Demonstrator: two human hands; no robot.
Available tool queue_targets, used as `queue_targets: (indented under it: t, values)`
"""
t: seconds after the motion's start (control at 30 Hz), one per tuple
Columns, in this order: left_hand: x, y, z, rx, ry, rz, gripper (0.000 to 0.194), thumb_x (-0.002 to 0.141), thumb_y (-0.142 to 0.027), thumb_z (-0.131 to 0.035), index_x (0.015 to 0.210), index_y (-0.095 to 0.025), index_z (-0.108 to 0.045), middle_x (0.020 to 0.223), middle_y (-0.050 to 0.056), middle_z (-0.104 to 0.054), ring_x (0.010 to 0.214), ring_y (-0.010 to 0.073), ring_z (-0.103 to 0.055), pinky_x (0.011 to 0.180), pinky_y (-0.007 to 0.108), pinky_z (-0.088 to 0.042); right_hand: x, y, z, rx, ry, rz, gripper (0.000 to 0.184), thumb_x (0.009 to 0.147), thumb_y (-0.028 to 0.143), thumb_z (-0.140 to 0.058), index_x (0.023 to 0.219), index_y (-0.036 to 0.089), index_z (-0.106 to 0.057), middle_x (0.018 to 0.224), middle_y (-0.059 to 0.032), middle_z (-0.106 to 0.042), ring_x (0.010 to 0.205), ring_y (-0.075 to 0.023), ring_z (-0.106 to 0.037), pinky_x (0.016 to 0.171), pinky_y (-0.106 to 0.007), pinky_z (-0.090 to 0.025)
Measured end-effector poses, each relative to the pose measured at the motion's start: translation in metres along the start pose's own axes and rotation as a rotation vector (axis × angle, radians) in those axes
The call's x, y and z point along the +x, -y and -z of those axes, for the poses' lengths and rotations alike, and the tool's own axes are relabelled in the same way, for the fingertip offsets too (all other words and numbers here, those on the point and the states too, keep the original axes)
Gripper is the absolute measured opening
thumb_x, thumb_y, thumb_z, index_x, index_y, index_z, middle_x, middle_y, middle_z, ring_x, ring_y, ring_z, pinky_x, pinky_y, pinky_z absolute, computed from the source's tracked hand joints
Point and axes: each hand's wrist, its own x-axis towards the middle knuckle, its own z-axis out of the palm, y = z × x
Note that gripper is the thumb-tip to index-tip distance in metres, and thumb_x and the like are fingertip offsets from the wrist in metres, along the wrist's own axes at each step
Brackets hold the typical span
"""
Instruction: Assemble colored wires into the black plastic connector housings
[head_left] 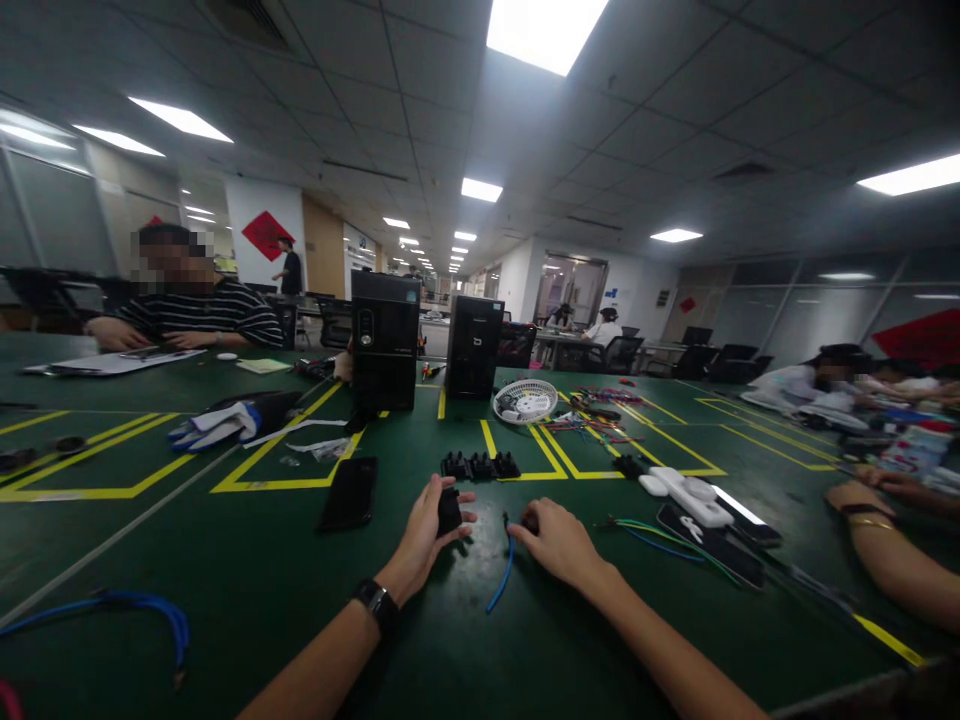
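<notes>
My left hand [435,527] is curled round a small black block [449,511], its fingers partly spread along the block's far side. A short blue wire [504,583] hangs from the thumb and fingertips of my right hand [553,538], its lower end pointing toward me. The hands are a little apart above the green table, and the wire's upper end lies between them. Just beyond them stands a row of black blocks [480,465] with upright parts, similar in colour to the held one.
A black phone [349,493] lies left of my hands. A white power strip [688,496] and green wires [675,540] lie right. Behind are a white basket [525,401] and two black computer cases [385,340]. Another person's arm [892,555] rests at the right edge.
</notes>
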Motion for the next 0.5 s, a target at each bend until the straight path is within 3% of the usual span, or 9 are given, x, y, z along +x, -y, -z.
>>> queue_targets:
  t: [0.2,0.33,0.5]
  values:
    - [0.005,-0.003,0.004,-0.046,-0.083,-0.054,0.042,0.085,-0.053,-0.047,0.106,-0.016,-0.051,0.098,0.014,-0.067,0.069,0.018,-0.065,0.065,0.036,-0.055,0.026,0.036,-0.013,0.0,0.039,0.121,0.012,0.078,0.02,-0.054,0.083,0.017,-0.064,0.086,-0.0079,-0.065,0.08,-0.0193,-0.059,0.066,-0.026,-0.036]
    - [0.013,-0.01,0.011,-0.153,-0.158,-0.091,0.036,0.086,-0.047,-0.047,0.101,-0.016,-0.055,0.094,0.012,-0.067,0.068,0.0166,-0.064,0.069,0.035,-0.054,0.031,0.061,-0.012,0.397,0.037,0.231,0.017,0.082,0.017,-0.045,0.078,0.016,-0.061,0.069,-0.0013,-0.06,0.065,-0.0133,-0.054,0.061,-0.022,-0.034]
    - [0.011,-0.016,0.01,-0.245,-0.102,-0.097,0.036,0.086,-0.046,-0.047,0.103,-0.015,-0.056,0.083,0.009,-0.067,0.068,0.0172,-0.065,0.07,0.033,-0.053,0.019,0.082,-0.015,0.78,0.08,0.184,0.027,0.088,0.031,-0.041,0.076,0.015,-0.06,0.058,0.0042,-0.046,0.053,-0.0096,-0.042,0.051,-0.02,-0.028]
